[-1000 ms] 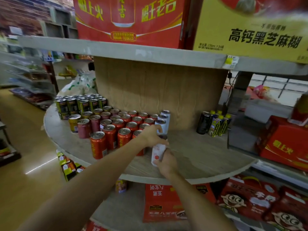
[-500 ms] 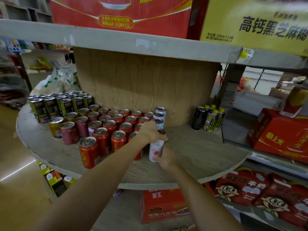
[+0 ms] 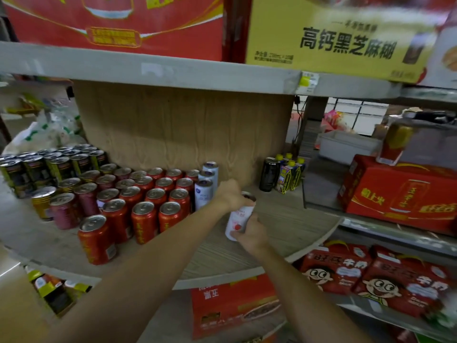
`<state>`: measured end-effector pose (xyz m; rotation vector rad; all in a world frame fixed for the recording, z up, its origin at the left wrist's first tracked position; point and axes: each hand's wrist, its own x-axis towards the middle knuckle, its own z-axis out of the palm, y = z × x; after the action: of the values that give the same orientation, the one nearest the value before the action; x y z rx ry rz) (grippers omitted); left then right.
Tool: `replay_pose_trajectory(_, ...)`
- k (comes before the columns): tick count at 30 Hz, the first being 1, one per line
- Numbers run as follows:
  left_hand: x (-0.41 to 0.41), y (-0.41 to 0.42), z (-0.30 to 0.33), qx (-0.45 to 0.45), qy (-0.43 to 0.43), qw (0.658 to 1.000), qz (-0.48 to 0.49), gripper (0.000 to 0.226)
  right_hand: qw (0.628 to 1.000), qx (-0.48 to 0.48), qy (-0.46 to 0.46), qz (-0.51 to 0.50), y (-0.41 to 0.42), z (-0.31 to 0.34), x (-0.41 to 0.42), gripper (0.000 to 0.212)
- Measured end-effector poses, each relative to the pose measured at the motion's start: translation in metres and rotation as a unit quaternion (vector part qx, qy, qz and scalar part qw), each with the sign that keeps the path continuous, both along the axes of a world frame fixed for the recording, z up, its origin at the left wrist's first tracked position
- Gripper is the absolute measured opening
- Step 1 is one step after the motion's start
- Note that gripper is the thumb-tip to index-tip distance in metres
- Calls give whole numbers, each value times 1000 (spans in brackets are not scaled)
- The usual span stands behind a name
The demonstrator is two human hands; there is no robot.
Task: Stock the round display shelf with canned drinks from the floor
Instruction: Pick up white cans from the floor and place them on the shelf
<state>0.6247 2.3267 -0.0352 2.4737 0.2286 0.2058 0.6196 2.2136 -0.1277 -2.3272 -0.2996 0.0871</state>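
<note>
Already my left hand (image 3: 231, 194) grips the top of the white can (image 3: 238, 220) while my right hand (image 3: 249, 232) clasps its base, setting it on the round display shelf (image 3: 284, 219). Left of my hands, red cans (image 3: 146, 206) and a short row of white cans (image 3: 205, 186) stand placed. Right of them bare shelf remains, so I judge stocking roughly half done.

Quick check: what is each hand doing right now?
Left hand: grips the top of the white can.
Right hand: holds the same can's lower part.
</note>
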Motion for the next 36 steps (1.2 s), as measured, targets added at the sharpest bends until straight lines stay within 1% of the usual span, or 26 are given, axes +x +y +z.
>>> replay_pose_trajectory(4,14,-17,5,38,16,999,16,39,999,49,19,-2,-1,-7,13,67)
replay_pose_trajectory(6,19,-15,5,41,19,998,32,36,999,45,15,13,0,-6,23,63)
replay_pose_trajectory(8,21,-11,8,49,17,998,44,39,999,26,3,33,1,-5,36,64)
replay_pose_trajectory(10,23,-6,10,80,12,996,41,37,999,6,-8,50,2,-3,49,65)
replay_pose_trajectory(13,33,8,13,147,2,989,-2,22,998,-5,-13,61,7,-1,71,63)
replay_pose_trajectory(16,54,24,20,226,19,972,-57,8,998,-7,-11,66,18,1,95,65)
replay_pose_trajectory(17,63,29,23,249,25,965,-75,9,998,-10,-9,67,23,1,103,66)
replay_pose_trajectory(19,83,40,28,275,35,956,-96,17,998,-11,0,65,32,3,123,65)
replay_pose_trajectory(21,102,54,30,280,41,953,-109,21,998,-14,9,60,43,4,141,62)
replay_pose_trajectory(23,120,70,31,274,52,951,-134,16,998,-20,8,57,57,4,158,59)
replay_pose_trajectory(26,138,87,41,300,92,938,-149,20,998,-23,-6,52,77,5,177,54)
replay_pose_trajectory(28,145,90,47,332,127,923,-148,17,998,-14,-2,58,85,4,187,60)
replay_pose_trajectory(30,152,93,48,346,144,917,-136,14,998,-5,5,67,91,3,193,64)
replay_pose_trajectory(32,160,96,45,337,158,920,-126,17,997,-5,11,72,95,4,199,63)
replay_pose_trajectory(34,165,99,42,322,174,923,-115,20,997,7,37,70,98,5,200,55)
replay_pose_trajectory(36,165,98,42,305,170,931,-104,21,996,2,43,76,96,5,198,50)
